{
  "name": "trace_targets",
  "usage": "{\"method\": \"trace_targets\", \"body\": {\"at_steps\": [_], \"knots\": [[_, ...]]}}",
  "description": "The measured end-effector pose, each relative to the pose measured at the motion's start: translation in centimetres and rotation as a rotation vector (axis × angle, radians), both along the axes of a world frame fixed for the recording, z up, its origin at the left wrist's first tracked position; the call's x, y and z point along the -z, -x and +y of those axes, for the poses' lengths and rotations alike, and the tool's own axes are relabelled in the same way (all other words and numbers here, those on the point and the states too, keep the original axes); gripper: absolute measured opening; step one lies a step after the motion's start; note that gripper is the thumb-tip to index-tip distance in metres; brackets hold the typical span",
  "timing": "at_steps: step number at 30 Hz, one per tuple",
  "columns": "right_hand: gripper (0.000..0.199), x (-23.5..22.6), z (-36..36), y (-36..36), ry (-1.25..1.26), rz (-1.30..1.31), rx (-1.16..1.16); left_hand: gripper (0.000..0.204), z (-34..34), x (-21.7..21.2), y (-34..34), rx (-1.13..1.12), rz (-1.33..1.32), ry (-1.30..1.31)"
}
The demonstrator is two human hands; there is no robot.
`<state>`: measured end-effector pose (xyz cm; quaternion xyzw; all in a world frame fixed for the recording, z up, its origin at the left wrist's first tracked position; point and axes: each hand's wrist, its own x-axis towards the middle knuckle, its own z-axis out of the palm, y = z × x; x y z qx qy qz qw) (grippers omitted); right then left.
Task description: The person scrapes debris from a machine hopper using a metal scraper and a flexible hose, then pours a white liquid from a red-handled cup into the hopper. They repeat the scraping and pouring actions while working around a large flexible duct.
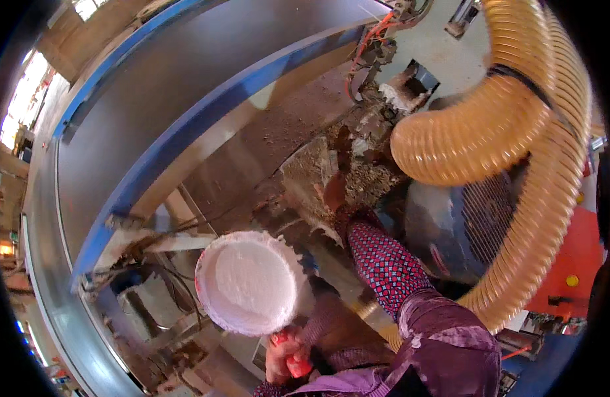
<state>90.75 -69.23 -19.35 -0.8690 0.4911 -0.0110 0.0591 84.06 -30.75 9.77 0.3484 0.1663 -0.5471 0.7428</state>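
Observation:
My left hand (283,358), at the lower middle, is closed round a red handle (298,365). Just above it is a round white pan (248,283), with pale powder caked on its rim and over its inside. My right arm, in a purple coat and a red-and-blue patterned oversleeve (387,261), reaches forward. At its end my right hand (335,192) is dark and shadowed, by a heap of brown shavings or debris (374,175). Its fingers blend into the brown, so I cannot make out whether it grips anything.
Thick ribbed amber hoses (473,142) curve down the right side, past a grey motor with a grille (487,218). A long metal surface with a blue edge beam (176,122) spans the left. Loose cables (367,53) hang at the top; a red panel (569,264) stands far right.

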Motion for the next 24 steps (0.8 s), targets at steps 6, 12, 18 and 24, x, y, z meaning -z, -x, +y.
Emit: {"method": "trace_targets", "body": {"at_steps": [6,12,18,24], "knots": [[0.075,1.4,-4.2,-5.7,-0.037,0.081,0.111,0.021,-5.3,3.0,-3.6,-0.106,-0.044,0.035],[0.068,2.0,-6.0,-5.4,-0.09,-0.312,0.186,0.022,-10.8,0.5,-5.8,-0.137,0.192,-0.184],[0.056,-2.0,-4.9,-4.2,-0.669,-0.951,0.313,0.019,-14.8,-2.2,-7.7,-0.025,0.214,-0.02],[0.025,-10.3,-2.2,-1.2,-1.904,-1.784,0.458,0.017,-12.0,1.5,-10.7,0.18,0.113,-0.1]]}}
